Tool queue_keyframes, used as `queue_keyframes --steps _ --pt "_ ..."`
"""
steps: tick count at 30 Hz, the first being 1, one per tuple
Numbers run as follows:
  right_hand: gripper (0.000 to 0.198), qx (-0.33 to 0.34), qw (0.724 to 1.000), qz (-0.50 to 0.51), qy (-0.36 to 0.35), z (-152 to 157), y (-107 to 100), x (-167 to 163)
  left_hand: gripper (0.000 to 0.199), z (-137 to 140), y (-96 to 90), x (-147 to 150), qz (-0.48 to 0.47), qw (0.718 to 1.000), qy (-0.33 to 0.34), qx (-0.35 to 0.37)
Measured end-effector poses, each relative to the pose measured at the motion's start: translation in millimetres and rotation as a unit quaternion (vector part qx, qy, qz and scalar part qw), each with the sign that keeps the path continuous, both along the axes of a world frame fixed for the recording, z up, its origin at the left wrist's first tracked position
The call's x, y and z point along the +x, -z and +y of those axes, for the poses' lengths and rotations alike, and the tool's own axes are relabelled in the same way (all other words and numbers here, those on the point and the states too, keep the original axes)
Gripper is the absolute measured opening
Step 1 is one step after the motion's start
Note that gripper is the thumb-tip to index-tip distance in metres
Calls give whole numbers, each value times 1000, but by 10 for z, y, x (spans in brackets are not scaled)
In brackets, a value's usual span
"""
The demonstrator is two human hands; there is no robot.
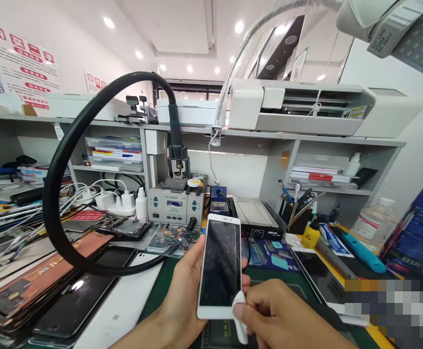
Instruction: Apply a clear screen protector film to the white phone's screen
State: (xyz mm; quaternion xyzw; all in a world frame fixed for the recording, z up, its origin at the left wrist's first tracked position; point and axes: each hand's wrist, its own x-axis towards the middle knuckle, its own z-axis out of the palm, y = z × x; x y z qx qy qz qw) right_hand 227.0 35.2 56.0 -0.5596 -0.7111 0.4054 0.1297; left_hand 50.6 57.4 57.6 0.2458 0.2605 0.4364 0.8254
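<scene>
White phone (220, 266), screen facing viewer, held above the table (155, 291), middle of near edge. Left hand (184, 278) curled round its back and sides; right hand (269, 305) pinches a white wipe (241, 325), maybe cloth or tissue, at phone's lower right corner. Probably wiping: best support the back firmly, light strokes along the rim, no pressing on glass.

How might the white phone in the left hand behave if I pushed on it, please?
The white phone would probably stay stiff, as it looks flat and straight-edged. It might slide in the left hand, given its smooth, shiny front. Its broad, glass-like screen suggests hard pressure could crack it.
</scene>
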Motion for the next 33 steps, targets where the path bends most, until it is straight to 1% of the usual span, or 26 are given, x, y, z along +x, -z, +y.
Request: queue_keyframes --steps 2,6,9,11,13,15,17,19,21,23,25,26,27,28,29,30,31,33 --pt "40 3 1000 8 2 16 -3 62 69 4 5 0 8 1000 10 -6" --pt "45 28 999 32 14 77 59 144 63 7 23 35 15 1000 4 -21" --pt "44 26 997 49 58 138 74 185 60 2 26 64 19 1000 5 -8" --pt "46 43 993 67 91 186 55 208 59 -5 33 74 37 999 17 12" --pt "49 67 986 95 121 237 25 234 65 -10 57 74 72 996 45 17" --pt "52 102 975 124 156 287 -7 268 76 -11 98 68 95 992 81 13" --pt "53 139 962 146 184 325 -36 303 84 -6 143 61 97 989 112 11" --pt "54 163 955 157 194 340 -53 328 86 0 174 58 93 987 129 11" --pt "52 157 958 160 181 323 -51 330 87 -1 180 59 97 986 134 11" --pt "49 144 969 149 133 277 -22 304 86 -9 161 65 103 986 129 9" --pt "44 142 977 139 78 216 37 254 79 -19 129 72 92 989 113 6" --pt "41 147 978 137 61 188 76 227 74 -21 112 77 77 991 105 3" --pt "36 153 977 136 61 166 120 201 70 -20 99 81 58 993 100 2" --pt "31 168 974 130 72 150 164 178 67 -16 90 84 35 994 99 2" --pt "26 203 969 117 82 142 207 159 67 -8 85 85 11 994 104 2" --pt "22 254 958 97 85 140 246 145 67 3 86 85 -10 994 112 0" --pt "18 323 940 76 75 141 277 134 67 15 89 83 -29 992 120 -4" --pt "11 462 885 41 25 145 314 111 66 37 101 74 -66 989 133 -20"
